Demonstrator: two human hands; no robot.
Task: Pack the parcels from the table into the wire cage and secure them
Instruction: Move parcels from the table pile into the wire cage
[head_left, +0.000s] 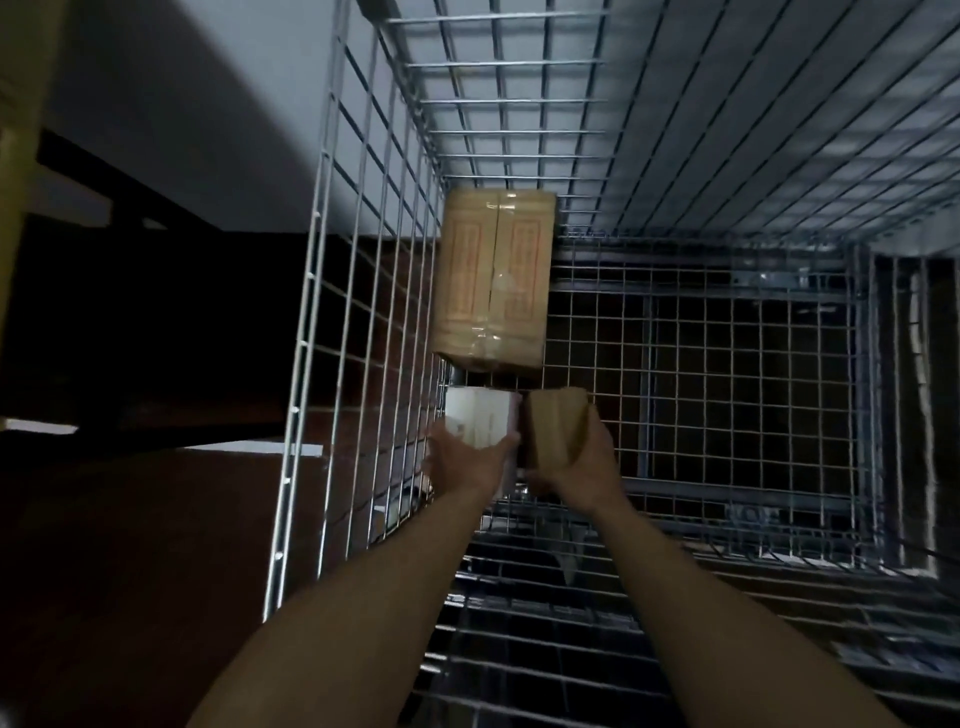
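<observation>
I look down into a wire cage (727, 364). A large taped brown cardboard parcel (493, 280) lies on the cage floor against the left wall, in the far corner. Both my arms reach down inside. My left hand (462, 457) grips a small white box (480, 418) just in front of the large parcel, by the left wall. My right hand (582, 457) grips a small brown box (556, 426) right beside the white one. Whether the two small boxes rest on the floor I cannot tell.
The cage's left mesh wall (358, 364) stands close to my left forearm. The mesh floor (727, 405) stretches to the right of the parcels. Outside the cage on the left are a dark floor (130, 545) and a pale wall (208, 104).
</observation>
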